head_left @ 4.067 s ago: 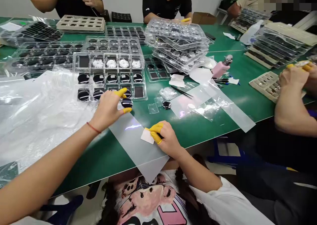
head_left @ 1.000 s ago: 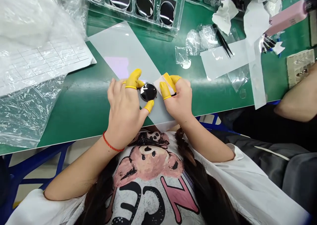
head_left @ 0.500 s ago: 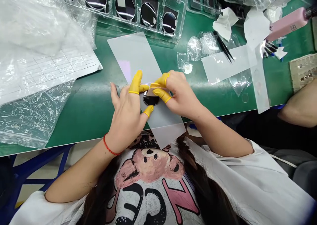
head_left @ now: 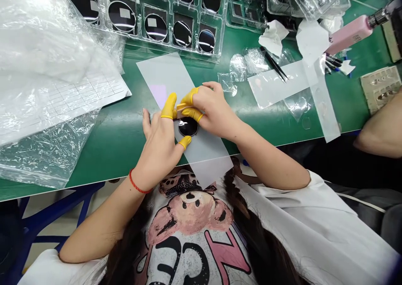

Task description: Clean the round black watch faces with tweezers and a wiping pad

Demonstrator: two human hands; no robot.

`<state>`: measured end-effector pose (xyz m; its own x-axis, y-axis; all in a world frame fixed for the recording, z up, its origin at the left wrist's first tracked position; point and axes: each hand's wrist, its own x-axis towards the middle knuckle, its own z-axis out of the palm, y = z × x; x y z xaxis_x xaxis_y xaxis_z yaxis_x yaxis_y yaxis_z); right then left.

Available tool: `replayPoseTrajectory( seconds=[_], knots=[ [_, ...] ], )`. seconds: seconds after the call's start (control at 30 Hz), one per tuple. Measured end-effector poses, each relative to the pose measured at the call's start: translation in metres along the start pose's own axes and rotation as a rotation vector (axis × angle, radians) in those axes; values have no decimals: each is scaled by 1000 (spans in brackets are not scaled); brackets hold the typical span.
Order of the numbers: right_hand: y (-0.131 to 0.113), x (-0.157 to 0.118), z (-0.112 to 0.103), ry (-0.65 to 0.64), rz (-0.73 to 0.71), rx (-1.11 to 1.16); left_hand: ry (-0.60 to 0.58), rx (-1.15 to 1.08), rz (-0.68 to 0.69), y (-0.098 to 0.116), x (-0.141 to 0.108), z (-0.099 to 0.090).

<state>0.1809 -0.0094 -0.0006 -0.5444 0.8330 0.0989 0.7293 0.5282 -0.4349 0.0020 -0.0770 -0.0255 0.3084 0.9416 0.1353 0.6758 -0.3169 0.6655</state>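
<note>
A glossy black round disc, like a dark lens or wafer, lies on a translucent white sheet at the table edge. My left hand, in yellow finger cots, holds the disc at its left side, thumb at the lower rim and fingers near the upper rim. Between the thumb and fingers of my right hand, also in yellow cots, is a small tan folded piece. It sits by the disc's upper edge; whether it is cloth or paper I cannot tell. A pale purple square shows on the sheet.
A clear plastic tray with several dark discs stands behind. Plastic bags and a gridded paper cover the left. Rightward are black tweezers, film strips, a pink bottle and another person's arm.
My right hand has moved left and slightly up with the tan piece, from over the disc to its upper edge, so more of the black surface shows. The view has shifted slightly.
</note>
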Motion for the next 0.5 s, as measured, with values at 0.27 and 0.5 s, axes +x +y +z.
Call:
replayPoseTrajectory(
  seconds=[0.27,0.5],
  knots=[
    [2,-32,-4,233,68,132,-4,-51,-24,3,-1,0],
    [-3,-24,12,138,8,-66,27,40,25,3,-3,1]
  ],
)
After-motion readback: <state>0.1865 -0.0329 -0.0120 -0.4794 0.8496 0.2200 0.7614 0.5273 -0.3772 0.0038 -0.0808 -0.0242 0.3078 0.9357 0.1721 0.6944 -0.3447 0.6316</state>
